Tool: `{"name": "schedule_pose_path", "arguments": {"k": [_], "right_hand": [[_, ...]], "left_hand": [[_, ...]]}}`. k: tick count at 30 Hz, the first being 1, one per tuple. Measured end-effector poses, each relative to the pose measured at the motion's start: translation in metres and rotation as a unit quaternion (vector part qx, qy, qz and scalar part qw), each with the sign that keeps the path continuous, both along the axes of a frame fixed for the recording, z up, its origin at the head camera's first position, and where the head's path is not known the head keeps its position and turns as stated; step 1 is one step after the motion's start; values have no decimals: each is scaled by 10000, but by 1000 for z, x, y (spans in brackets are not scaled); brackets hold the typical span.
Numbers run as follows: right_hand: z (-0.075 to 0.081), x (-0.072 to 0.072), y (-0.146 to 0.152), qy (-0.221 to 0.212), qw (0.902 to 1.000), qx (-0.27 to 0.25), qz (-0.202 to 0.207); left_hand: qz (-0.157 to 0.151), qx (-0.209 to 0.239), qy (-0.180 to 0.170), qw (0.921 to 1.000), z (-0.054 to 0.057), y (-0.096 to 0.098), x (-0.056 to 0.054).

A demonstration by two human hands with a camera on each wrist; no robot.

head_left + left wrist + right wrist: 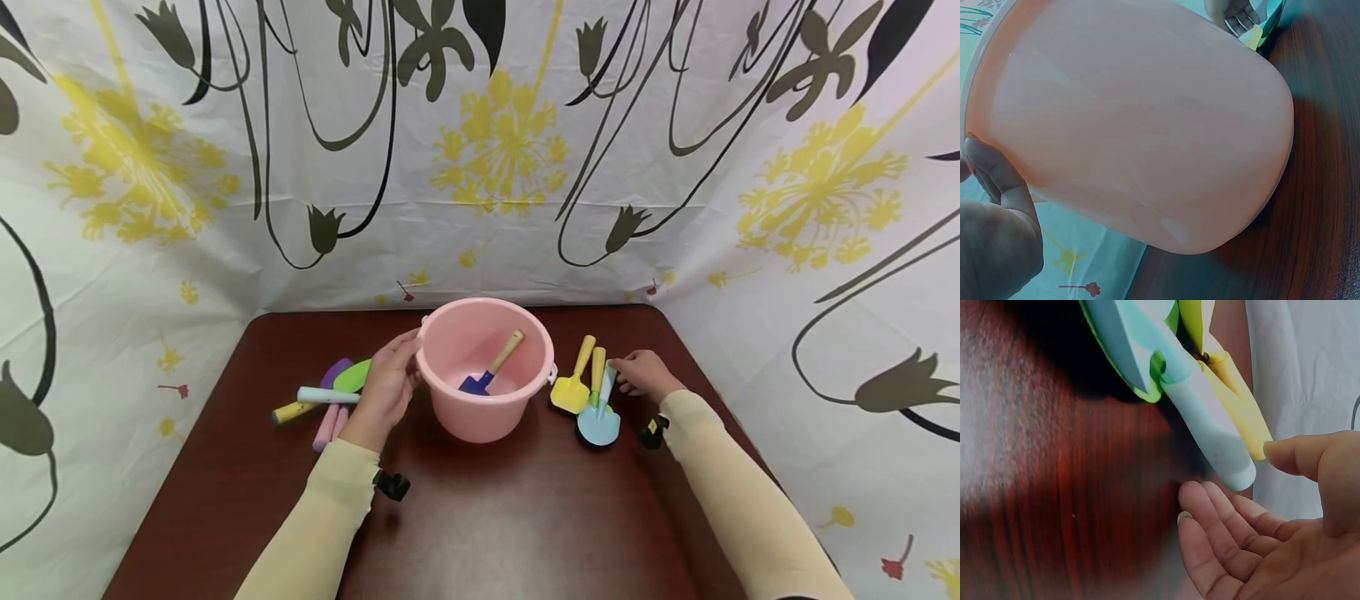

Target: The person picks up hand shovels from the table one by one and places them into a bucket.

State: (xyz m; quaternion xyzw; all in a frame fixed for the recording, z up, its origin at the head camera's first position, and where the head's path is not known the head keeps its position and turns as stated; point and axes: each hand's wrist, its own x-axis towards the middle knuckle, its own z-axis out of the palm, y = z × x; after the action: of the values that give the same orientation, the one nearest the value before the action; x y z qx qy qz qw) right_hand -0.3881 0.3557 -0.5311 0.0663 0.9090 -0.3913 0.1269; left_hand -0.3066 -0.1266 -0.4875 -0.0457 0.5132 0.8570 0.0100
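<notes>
A pink bucket stands upright at the table's middle, with a blue toy shovel leaning inside it, wooden handle up. My left hand grips the bucket's left rim; the left wrist view shows fingers at the rim against its outer wall. Right of the bucket lie a light blue toy shovel, a yellow one and a green one with a yellow handle. My right hand is at the light blue shovel's handle, thumb and fingers spread around its end.
Left of the bucket lies a pile of toy tools with pink handles, a light blue handle, a yellow handle and a green piece. A patterned cloth hangs behind the dark wooden table.
</notes>
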Motion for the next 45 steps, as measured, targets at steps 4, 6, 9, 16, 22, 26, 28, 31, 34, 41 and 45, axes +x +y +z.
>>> {"name": "schedule_pose_path", "arguments": {"k": [4, 6, 9, 16, 22, 26, 28, 31, 34, 41, 45], "right_hand": [[-4, -3, -2, -40, 9999, -92, -42], [-6, -4, -2, -40, 9999, -107, -57], [-7, -5, -3, -55, 9999, -112, -98], [-10, -5, -5, -71, 9998, -160, -134], [-9, -4, -13, 3, 9998, -53, -172], [-10, -5, -15, 16, 9997, 47, -219], [-10, -6, -15, 8, 9997, 65, -250], [-10, -6, -16, 8, 9995, 55, -318], [-10, -6, -17, -9, 9994, 0, -348], [-10, -8, -18, -18, 9983, -186, -547], [-11, -8, -16, 58, 9978, -331, -573]], "left_hand": [[8, 16, 9, 10000, -1, 0, -1], [7, 13, 18, 10000, -1, 0, 0], [18, 31, 27, 10000, -1, 0, 0], [8, 27, 11, 10000, -1, 0, -1], [8, -19, 38, 10000, -3, -1, -1], [15, 27, 47, 10000, -3, 0, -1], [18, 22, 50, 10000, -3, 0, -2], [21, 5, 62, 10000, -3, 1, -2], [23, -1, 62, 10000, -3, 1, -2], [-4, 24, 92, 10000, -3, 0, -2], [-32, 30, 118, 9999, -3, 0, -2]]}}
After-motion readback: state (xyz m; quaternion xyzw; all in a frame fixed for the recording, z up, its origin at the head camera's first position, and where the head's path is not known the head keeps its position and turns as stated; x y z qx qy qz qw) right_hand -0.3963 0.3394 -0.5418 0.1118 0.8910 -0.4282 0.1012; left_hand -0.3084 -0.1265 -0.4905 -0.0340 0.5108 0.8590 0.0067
